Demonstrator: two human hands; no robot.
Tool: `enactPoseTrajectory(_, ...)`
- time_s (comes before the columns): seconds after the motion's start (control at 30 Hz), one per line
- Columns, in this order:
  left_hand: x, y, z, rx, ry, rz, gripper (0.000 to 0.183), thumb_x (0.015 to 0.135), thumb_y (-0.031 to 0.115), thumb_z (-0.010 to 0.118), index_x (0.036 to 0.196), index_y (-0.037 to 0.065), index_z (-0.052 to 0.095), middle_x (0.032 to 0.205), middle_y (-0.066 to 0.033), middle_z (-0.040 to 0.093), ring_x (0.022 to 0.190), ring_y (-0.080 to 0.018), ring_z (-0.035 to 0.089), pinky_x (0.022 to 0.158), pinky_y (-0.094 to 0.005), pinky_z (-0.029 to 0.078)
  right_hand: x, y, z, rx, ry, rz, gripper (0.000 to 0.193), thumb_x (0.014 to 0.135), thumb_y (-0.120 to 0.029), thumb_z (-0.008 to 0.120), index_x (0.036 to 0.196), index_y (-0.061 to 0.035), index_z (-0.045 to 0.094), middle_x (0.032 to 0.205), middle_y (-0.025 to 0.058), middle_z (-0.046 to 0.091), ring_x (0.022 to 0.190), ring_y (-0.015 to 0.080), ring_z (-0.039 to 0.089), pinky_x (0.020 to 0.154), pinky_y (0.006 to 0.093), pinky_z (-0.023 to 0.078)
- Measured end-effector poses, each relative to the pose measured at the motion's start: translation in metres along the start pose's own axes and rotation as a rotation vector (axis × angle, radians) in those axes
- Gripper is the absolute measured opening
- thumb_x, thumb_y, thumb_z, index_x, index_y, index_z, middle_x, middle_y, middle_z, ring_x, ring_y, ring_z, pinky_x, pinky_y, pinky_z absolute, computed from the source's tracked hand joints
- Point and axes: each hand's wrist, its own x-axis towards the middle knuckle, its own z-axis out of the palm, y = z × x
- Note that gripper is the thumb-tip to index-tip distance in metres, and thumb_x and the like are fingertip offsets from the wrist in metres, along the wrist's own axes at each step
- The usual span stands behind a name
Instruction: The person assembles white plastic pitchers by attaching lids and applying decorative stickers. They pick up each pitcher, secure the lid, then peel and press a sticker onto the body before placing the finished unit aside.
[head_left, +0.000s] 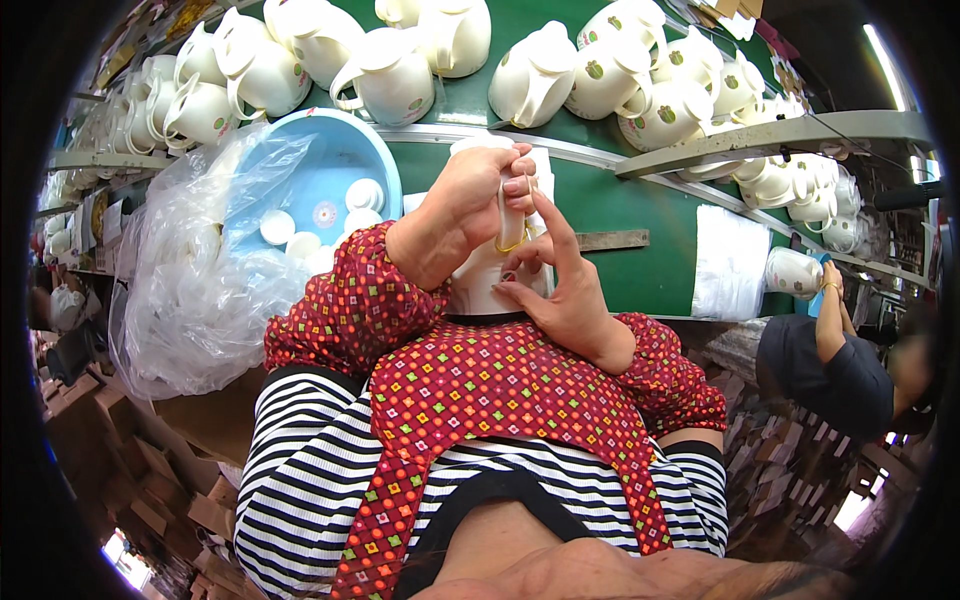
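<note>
A white jug (472, 284) is tilted close in front of my body, partly hidden by both hands. My left hand (462, 196) is closed round the upper end of its handle (507, 222). A thin gold line or cord (513, 245) shows at the handle's lower end; which it is, I cannot tell. My right hand (568, 290) is against the jug just below that, thumb and fingers bent in. Its index finger points up along the handle. White paper or plastic lies behind the jug, mostly covered.
To the left, a blue basin (388, 160) holds white round lids (277, 227), with clear plastic bags (170, 300) over its side. White jugs (385, 80) line the far side behind a metal rail. At right are a flat bar (614, 240), white sheets (730, 262) and a co-worker (825, 370).
</note>
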Motion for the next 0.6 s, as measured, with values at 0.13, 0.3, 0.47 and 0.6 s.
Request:
enactPoseTrajectory(0.13,-0.005,-0.005,0.003,0.022,0.006,-0.007,0.023,0.108,0.006,0.038,0.13,0.003,0.044,0.081,0.001,0.047,0.065,-0.0083,0.041,0.058,-0.0248,0.037,0.005,0.014,-0.002,-0.15,0.095,-0.048,0.108,0.074,-0.02,0.091,0.163,-0.0137,0.03,0.105,0.0088,0.058,0.095,0.0257,0.055,0.092,0.039,0.044)
enactPoseTrajectory(0.3,-0.005,-0.007,0.003,0.033,-0.026,0.019,0.028,0.109,0.01,0.041,0.135,0.002,0.044,0.078,0.0028,0.045,0.064,-0.0076,0.04,0.06,-0.0251,0.037,0.014,0.027,0.002,-0.318,0.308,-0.081,0.116,0.069,-0.034,0.094,0.163,-0.0115,0.031,0.117,0.0111,0.051,0.106,0.0291,0.051,0.096,0.0419,0.04)
enactPoseTrajectory(0.47,-0.014,0.025,0.034,0.176,-0.256,0.114,0.031,0.111,0.018,0.043,0.137,0.002,0.05,0.079,0.001,0.049,0.064,-0.0105,0.042,0.063,-0.0261,0.039,0.007,0.011,-0.027,-0.401,0.287,-0.269,0.13,0.059,-0.046,0.099,0.161,-0.0088,0.028,0.148,0.0222,0.037,0.135,0.0412,0.039,0.112,0.0528,0.033)
enactPoseTrajectory(0.6,0.003,0.068,0.083,0.687,-0.392,0.395,0.036,0.113,0.024,0.042,0.139,0.003,0.056,0.083,0.0013,0.057,0.072,-0.0098,0.052,0.068,-0.0256,0.045,-0.006,0.024,-0.06,-0.284,0.51,-0.266,0.117,0.068,-0.042,0.097,0.157,-0.003,0.032,0.15,0.0216,0.038,0.135,0.0373,0.045,0.114,0.0484,0.038)
